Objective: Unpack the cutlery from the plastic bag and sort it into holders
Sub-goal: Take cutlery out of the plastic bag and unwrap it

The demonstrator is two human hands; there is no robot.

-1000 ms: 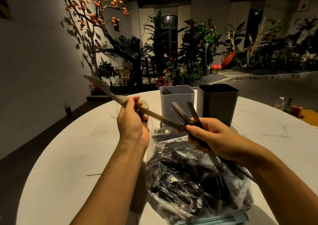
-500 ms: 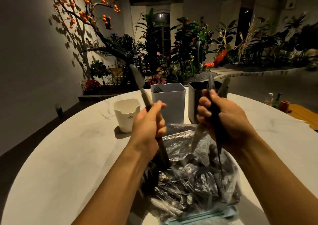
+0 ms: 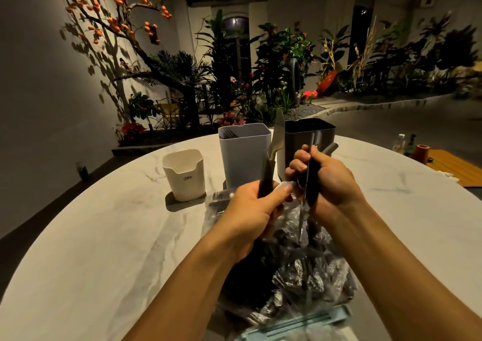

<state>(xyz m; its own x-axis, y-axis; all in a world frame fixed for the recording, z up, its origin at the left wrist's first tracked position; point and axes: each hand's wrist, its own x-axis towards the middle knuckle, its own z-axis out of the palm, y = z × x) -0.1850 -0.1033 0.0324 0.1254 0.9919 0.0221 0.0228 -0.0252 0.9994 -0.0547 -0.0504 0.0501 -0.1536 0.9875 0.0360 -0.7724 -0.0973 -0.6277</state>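
My left hand [image 3: 254,210] grips a dark-handled knife [image 3: 277,137], blade pointing up in front of the holders. My right hand [image 3: 324,181] grips a bundle of dark-handled cutlery [image 3: 311,176], held upright with the metal ends pointing down over the clear plastic bag [image 3: 300,267] full of more cutlery. Behind the hands stand three holders: a small white one [image 3: 184,175] at the left, a taller light grey one [image 3: 243,152] with a fork inside, and a dark grey one [image 3: 310,134] at the right.
All of it sits on a round white marble table [image 3: 104,236]. A wooden side table [image 3: 453,167] with small bottles and an orange cup [image 3: 420,150] is at the far right. Plants and a wall lie beyond the table's far edge.
My left hand has swung the knife from pointing left to upright and moved right, close to my right hand. My right hand turned its bundle upright and holds it over the bag.
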